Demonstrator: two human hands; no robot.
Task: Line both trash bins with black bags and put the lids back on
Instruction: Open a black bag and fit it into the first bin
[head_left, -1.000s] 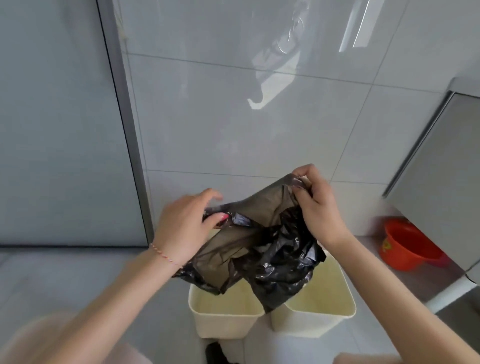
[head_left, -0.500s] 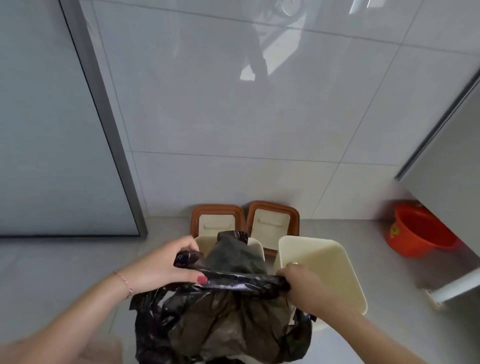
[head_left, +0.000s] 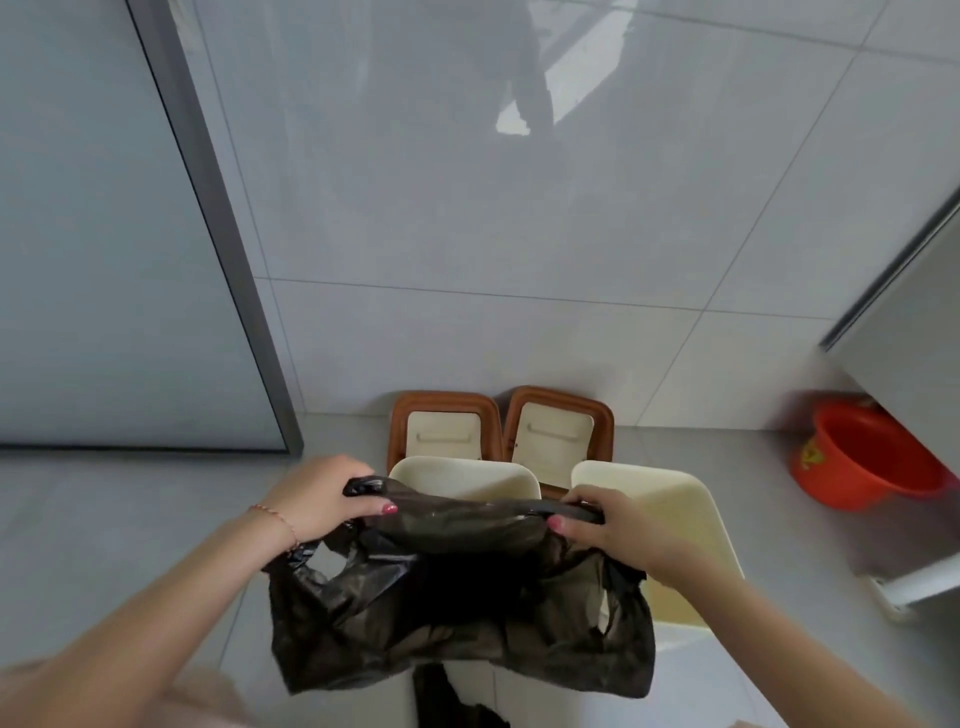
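Note:
Two cream trash bins stand side by side on the floor: the left bin (head_left: 462, 470) and the right bin (head_left: 670, 509). A black bag (head_left: 457, 613) hangs stretched over the near part of the left bin, hiding most of it. My left hand (head_left: 322, 493) grips the bag's rim at its left end and my right hand (head_left: 608, 525) grips it at the right end, the mouth held wide. Two brown-rimmed lids lean against the wall behind the bins, the left lid (head_left: 444, 426) and the right lid (head_left: 558, 428).
A red plastic basin (head_left: 867, 457) sits on the floor at the right, under a grey cabinet (head_left: 914, 322). A grey-framed glass door (head_left: 104, 260) fills the left. More black plastic (head_left: 447, 701) lies at the bottom edge. The tiled wall is close behind the bins.
The bag has come down from chest height to the left bin's top. My hands have moved apart, pulling its mouth wider. The view has tilted, revealing both lids.

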